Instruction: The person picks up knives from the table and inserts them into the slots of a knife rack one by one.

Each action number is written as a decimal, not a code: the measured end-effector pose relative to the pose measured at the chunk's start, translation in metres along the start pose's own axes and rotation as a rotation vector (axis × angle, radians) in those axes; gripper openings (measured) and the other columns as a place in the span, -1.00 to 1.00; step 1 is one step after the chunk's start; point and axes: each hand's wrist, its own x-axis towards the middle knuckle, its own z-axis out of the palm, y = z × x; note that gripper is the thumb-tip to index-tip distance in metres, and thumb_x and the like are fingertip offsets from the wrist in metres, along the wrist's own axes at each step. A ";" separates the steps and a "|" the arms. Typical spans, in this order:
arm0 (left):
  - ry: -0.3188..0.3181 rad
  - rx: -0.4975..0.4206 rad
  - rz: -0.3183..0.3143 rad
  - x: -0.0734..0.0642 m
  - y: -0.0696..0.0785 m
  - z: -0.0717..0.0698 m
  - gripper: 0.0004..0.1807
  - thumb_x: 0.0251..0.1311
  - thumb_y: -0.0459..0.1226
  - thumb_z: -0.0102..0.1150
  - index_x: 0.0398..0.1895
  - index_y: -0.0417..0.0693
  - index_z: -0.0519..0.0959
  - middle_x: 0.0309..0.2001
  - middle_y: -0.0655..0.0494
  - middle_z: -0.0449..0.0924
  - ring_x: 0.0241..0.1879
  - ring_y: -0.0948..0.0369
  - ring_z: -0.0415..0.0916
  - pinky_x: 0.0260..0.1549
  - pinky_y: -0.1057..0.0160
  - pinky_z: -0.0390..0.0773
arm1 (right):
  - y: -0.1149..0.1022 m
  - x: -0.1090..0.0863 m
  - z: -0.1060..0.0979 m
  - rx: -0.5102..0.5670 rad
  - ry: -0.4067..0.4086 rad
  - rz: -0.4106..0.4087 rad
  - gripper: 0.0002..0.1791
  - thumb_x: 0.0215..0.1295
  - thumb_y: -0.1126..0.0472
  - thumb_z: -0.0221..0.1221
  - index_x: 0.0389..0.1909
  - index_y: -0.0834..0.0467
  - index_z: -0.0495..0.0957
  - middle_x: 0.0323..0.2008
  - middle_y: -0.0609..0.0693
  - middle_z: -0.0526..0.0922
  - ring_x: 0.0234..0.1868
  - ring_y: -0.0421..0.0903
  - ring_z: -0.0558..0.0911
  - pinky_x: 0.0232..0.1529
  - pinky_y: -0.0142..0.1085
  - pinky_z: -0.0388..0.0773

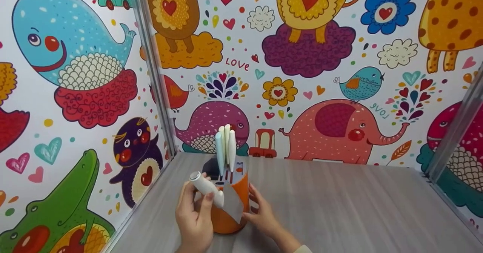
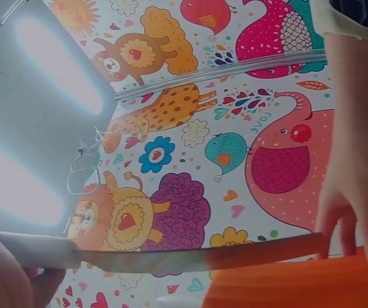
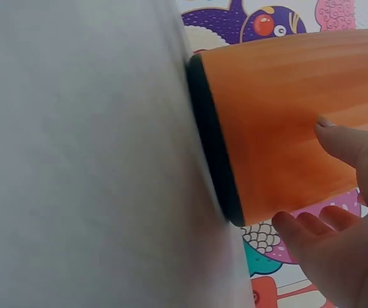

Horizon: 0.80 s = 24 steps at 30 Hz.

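In the head view my left hand (image 1: pixel 196 213) grips a knife by its white handle (image 1: pixel 205 187). Its broad grey blade (image 1: pixel 233 204) overlaps the front of an orange knife block (image 1: pixel 228 224). The left wrist view shows the knife blade (image 2: pixel 190 258) from the side, close over the block. Several pale-handled knives (image 1: pixel 225 147) stand upright in the block's top. At the block's right side is my right hand (image 1: pixel 266 215), thumb and fingers spread apart. In the right wrist view its thumb (image 3: pixel 344 142) overlaps the orange wall and its fingertips lie along the block's edge.
The block stands on a grey wood-grain table (image 1: pixel 332 207). Behind and to the left rise printed walls (image 1: pixel 260 87) with cartoon animals, joined by a metal corner strip (image 1: pixel 156 75). Bright lamps (image 2: pixel 61 64) show overhead in the left wrist view.
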 end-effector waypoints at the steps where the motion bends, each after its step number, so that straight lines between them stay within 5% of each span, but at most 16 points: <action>1: 0.008 -0.009 0.010 0.002 0.002 -0.001 -0.60 0.43 -0.57 0.15 0.30 -0.40 0.49 0.09 -0.20 0.61 0.02 0.42 0.63 0.11 0.48 0.62 | 0.001 0.001 0.001 -0.006 -0.004 0.008 0.06 0.35 0.31 0.43 0.72 0.07 0.01 0.65 0.29 0.18 0.60 0.38 0.28 0.47 0.30 0.39; 13: 0.065 -0.141 0.165 0.041 0.027 -0.001 -0.63 0.38 -0.64 0.13 0.22 -0.55 0.45 0.09 0.14 0.60 0.15 0.33 0.62 0.16 0.35 0.66 | 0.005 0.001 0.004 -0.040 0.002 0.037 0.15 0.25 0.10 0.52 0.73 -0.09 0.01 0.65 0.15 0.26 0.59 0.27 0.33 0.46 0.22 0.45; 20: 0.107 -0.088 0.236 0.066 0.034 0.003 -0.64 0.38 -0.63 0.13 0.22 -0.51 0.50 0.01 -0.10 0.59 0.05 0.30 0.61 0.14 0.38 0.68 | 0.005 0.000 0.006 -0.029 -0.001 0.028 0.16 0.26 0.08 0.51 0.73 -0.10 -0.01 0.66 0.14 0.23 0.59 0.26 0.33 0.48 0.21 0.43; 24: 0.071 -0.047 0.194 0.080 0.030 0.009 -0.67 0.41 -0.58 0.15 0.20 -0.45 0.53 -0.06 -0.17 0.56 -0.01 0.26 0.55 0.04 0.43 0.70 | 0.004 0.001 0.005 -0.025 -0.008 0.022 0.15 0.27 0.12 0.50 0.73 -0.07 -0.02 0.66 0.17 0.22 0.59 0.29 0.32 0.47 0.23 0.42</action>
